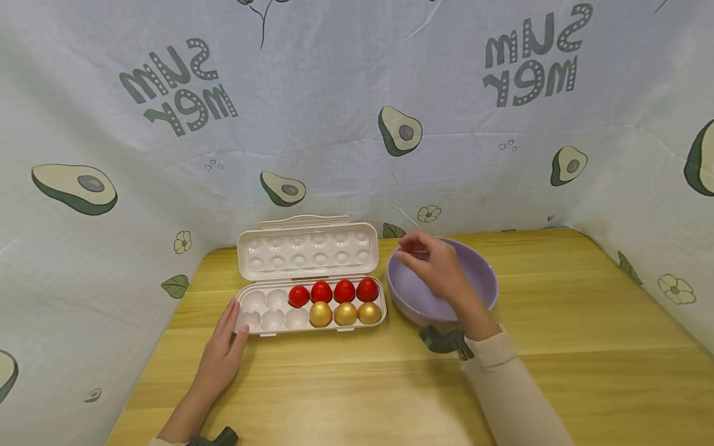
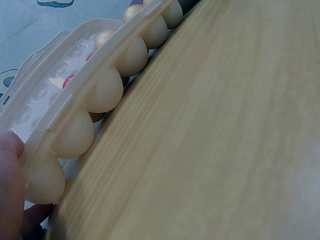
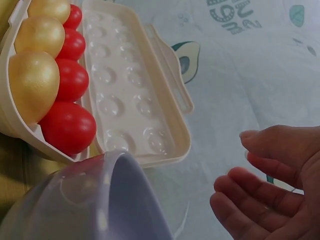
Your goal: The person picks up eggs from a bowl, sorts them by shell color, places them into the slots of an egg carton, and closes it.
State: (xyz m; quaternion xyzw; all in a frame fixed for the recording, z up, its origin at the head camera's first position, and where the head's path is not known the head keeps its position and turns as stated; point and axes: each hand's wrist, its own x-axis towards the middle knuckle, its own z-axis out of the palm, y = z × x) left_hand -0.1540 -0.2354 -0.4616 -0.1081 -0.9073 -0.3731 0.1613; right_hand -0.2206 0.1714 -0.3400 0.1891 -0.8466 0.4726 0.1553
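Observation:
An open egg carton (image 1: 316, 305) of pale plastic lies on the table. Several red eggs (image 1: 344, 290) fill the right part of its back row, and three gold eggs (image 1: 345, 314) the right part of its front row; the cups at its left end are bare. My left hand (image 1: 220, 358) holds the carton's left end, thumb at the front rim and fingers along the side. Over a purple bowl (image 1: 476, 272) hovers my right hand (image 1: 432, 263), fingers loosely bent, nothing between them. In the right wrist view, thumb and fingertips stand apart. The hand hides part of the bowl's inside.
The carton's raised lid (image 1: 308, 251) leans back toward a patterned cloth (image 1: 334, 124) hanging behind and beside the table. Immediately right of the carton stands the bowl. The wooden table (image 1: 346, 390) extends in front of both.

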